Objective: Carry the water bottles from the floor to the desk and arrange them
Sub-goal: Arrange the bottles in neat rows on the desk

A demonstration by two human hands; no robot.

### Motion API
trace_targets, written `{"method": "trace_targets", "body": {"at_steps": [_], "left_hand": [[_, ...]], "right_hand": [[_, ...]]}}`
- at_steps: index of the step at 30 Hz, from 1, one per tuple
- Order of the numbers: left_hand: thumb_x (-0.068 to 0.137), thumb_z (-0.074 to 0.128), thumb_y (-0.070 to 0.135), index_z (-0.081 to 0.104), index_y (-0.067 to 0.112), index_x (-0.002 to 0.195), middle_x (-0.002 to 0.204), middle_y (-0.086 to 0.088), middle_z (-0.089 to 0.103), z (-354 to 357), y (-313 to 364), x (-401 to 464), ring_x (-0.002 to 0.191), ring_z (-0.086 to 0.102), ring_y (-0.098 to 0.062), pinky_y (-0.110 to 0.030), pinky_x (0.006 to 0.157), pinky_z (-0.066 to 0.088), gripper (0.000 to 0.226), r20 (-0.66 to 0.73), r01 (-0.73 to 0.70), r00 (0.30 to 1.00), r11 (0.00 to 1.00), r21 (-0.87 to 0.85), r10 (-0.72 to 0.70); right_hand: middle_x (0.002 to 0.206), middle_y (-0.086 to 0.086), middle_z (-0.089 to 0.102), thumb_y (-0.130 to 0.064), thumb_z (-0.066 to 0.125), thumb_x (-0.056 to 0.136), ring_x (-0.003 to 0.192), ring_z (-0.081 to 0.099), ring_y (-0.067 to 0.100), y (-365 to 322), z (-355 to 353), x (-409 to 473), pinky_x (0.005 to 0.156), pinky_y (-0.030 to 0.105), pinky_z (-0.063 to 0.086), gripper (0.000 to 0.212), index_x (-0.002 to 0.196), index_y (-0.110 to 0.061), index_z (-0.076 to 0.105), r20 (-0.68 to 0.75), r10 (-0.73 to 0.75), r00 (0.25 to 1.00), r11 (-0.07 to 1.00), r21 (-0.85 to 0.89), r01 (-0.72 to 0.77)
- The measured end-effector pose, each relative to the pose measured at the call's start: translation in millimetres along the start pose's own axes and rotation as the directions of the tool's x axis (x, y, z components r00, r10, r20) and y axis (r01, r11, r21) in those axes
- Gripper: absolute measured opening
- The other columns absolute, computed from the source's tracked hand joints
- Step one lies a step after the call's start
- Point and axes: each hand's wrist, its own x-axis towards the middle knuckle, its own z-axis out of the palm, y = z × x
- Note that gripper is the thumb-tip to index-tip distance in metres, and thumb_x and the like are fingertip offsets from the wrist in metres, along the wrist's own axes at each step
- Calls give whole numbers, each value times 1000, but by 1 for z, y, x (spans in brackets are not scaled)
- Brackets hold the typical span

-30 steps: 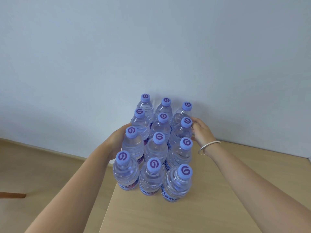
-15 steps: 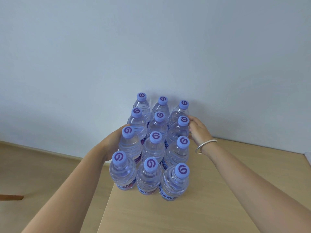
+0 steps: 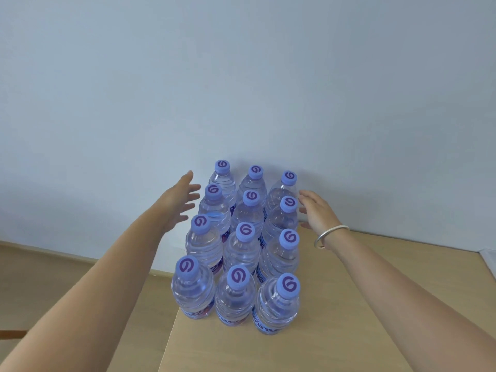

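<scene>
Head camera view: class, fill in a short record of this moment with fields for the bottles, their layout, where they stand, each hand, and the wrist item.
bottles: twelve clear water bottles with purple caps, all upright
layout: four rows of three, packed close
support: light wooden desk, block near its left edge, far row by the wall
left hand: fingers spread, beside the block's left side, holding nothing
right hand: fingers relaxed, beside the block's right side, holding nothing
wrist item: silver bangle on the right wrist

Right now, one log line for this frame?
bottles: twelve upright on desk, three-by-four block | left hand: open, off bottles | right hand: open, off bottles
</scene>
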Motion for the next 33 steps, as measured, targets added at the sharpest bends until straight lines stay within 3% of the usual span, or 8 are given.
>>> {"method": "trace_targets", "body": {"at_steps": [3, 8, 16, 19, 23, 26, 30, 33], "left_hand": [[92, 25, 63, 41, 20, 140, 146, -4, 42, 9, 21, 11, 134, 38, -25, -47, 113, 25, 66, 56, -12, 998, 1000, -15, 13], [93, 25, 63, 33, 10, 143, 144, -9, 43, 22, 32, 23, 131, 42, -26, -47, 114, 25, 74, 100, 2, 995, 1000, 5, -2], [94, 27, 61, 32, 9, 144, 141, -12, 46, 23, 27, 23, 125, 48, -27, -43, 110, 32, 72, 129, -27, 991, 1000, -11, 28], [94, 28, 59, 27, 7, 145, 144, -11, 43, 25, 27, 13, 127, 46, -27, -39, 107, 34, 73, 114, -14, 993, 999, -48, 19], [88, 25, 69, 30, 12, 145, 150, -6, 36, 20, 10, -18, 137, 34, -21, -38, 111, 25, 81, 31, -70, 997, 997, 44, 68], [82, 19, 77, 35, 22, 143, 149, 6, 37, 4, -25, -53, 137, 30, -10, -34, 107, 22, 84, 20, -115, 993, 992, 47, 114], [85, 10, 74, 53, 34, 129, 134, 13, 53, 5, -60, -75, 132, 37, -8, -36, 113, 22, 73, 145, -106, 984, 994, -9, 106], [86, 13, 74, 51, 30, 133, 134, 3, 55, 13, -64, -78, 126, 49, -17, -44, 109, 34, 74, 155, -101, 982, 993, -66, 110]], "right_hand": [[135, -1, 46, -32, 37, 97, 119, 48, 23, -3, 0, 6, 101, 47, 42, 40, 135, -23, 42, 37, 119, 992, 992, 46, -120], [126, -6, 53, -32, 38, 95, 111, 57, 26, 0, 7, 13, 101, 49, 42, 38, 133, -30, 43, 121, 220, 968, 957, 166, -238], [130, -2, 52, -35, 40, 97, 119, 52, 24, 1, 9, 11, 105, 46, 39, 43, 138, -25, 35, 158, 184, 970, 965, 161, -209], [110, -11, 59, -36, 38, 96, 101, 58, 11, -4, 6, 3, 85, 30, 47, 22, 114, -29, 50, 176, 138, 975, 982, 103, -158], [145, -5, 38, -41, 33, 97, 131, 40, 16, 8, 1, -13, 111, 41, 30, 47, 141, -23, 34, 46, 74, 996, 997, 20, -75], [145, -14, 37, -45, 36, 95, 132, 36, 7, 31, -1, -43, 113, 41, 28, 43, 138, -36, 34, 78, 1, 997, 998, 58, -5], [132, -28, 49, -54, 37, 87, 124, 45, 1, 33, 11, -74, 105, 35, 38, 34, 120, -59, 44, 228, -41, 973, 989, 147, 7], [136, -21, 48, -56, 34, 84, 128, 43, 4, 31, 22, -77, 109, 39, 34, 48, 132, -50, 39, 209, -80, 975, 976, 216, 34]]}}
